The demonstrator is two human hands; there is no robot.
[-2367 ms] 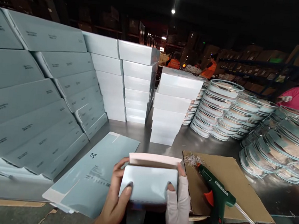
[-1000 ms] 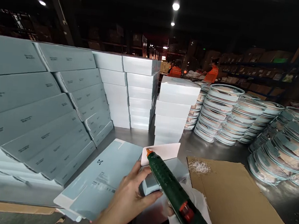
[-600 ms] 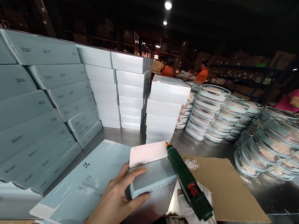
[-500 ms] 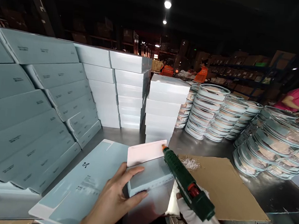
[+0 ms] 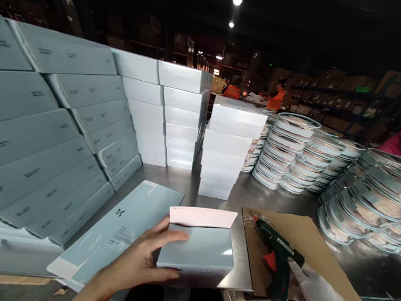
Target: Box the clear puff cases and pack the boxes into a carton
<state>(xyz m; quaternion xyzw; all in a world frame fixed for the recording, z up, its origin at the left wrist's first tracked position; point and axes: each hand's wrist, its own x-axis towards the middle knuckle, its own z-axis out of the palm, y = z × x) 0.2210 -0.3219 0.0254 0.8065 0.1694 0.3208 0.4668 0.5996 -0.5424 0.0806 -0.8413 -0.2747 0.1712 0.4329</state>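
Observation:
My bare left hand (image 5: 142, 258) grips the left side of a pale blue box (image 5: 197, 248), thumb at its front and fingers on top. The box's pink inner flap (image 5: 202, 217) stands up along the far edge. To the right, a dark green glue gun (image 5: 278, 251) with a red trigger lies on a brown cardboard sheet (image 5: 313, 244), its orange tip on whitish glue strands. My right hand (image 5: 320, 290), in a white glove and blurred, is at the gun's rear end, fingers apart and not wrapped round the handle. Some of its fingers are hidden.
A flat pale blue carton (image 5: 138, 220) lies left of the box. Stacked pale blue boxes (image 5: 45, 155) wall the left, with another stack (image 5: 227, 148) ahead. Piles of round clear-lidded packages (image 5: 284, 153) stand right on the metal table (image 5: 180, 179). People work in the background.
The glue gun has gone from the box's flap down onto the cardboard at the right, and my right hand has drawn back to its rear. My left hand has turned the box squarer to me.

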